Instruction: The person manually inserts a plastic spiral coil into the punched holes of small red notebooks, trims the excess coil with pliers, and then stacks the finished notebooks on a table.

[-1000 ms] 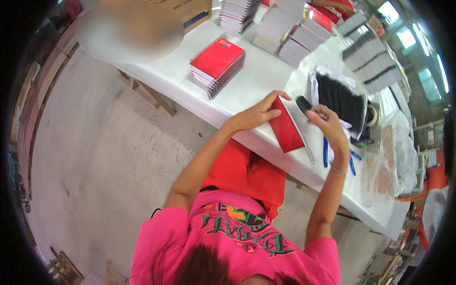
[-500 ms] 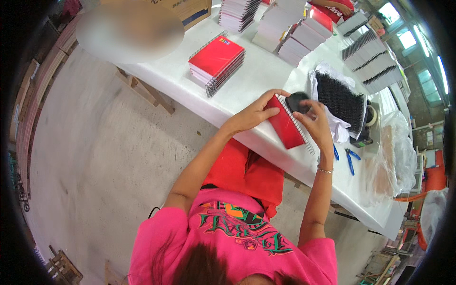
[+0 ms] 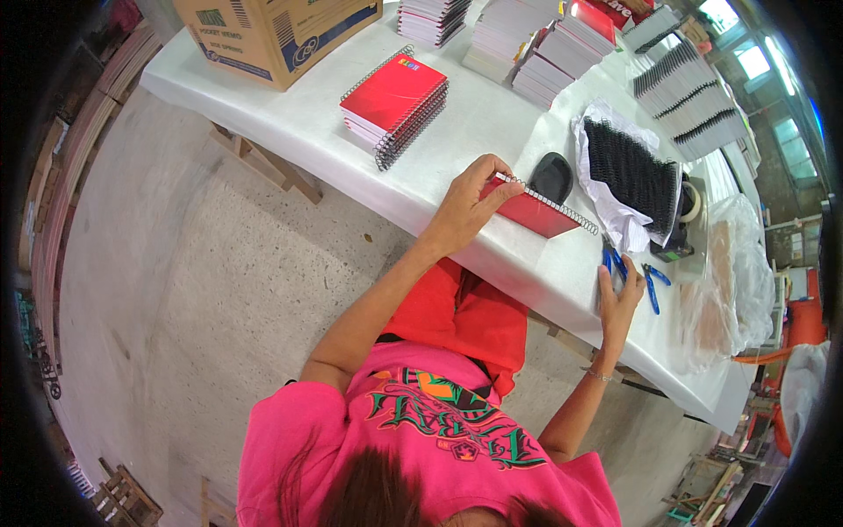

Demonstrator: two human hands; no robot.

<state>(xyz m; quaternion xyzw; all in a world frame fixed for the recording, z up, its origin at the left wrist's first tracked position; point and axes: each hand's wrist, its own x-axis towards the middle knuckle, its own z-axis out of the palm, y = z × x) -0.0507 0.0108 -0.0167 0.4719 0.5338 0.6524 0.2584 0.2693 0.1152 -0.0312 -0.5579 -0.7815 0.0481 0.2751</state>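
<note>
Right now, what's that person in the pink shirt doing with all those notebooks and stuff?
The left hand is holding a red notebook near one end of its wire coil, which sticks out past the other end. The right hand is at some blue pliers; I can't tell if it has gripped them. More blue pliers lie to the right. A black oval thing is beside the notebook, and a stack of red notebooks sits farther left on the white table.

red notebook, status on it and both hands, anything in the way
Left hand holding red notebook by one end. Right hand at blue pliers, thumb and fingers apart. Black oval object close beside notebook, possibly in the way.
</note>
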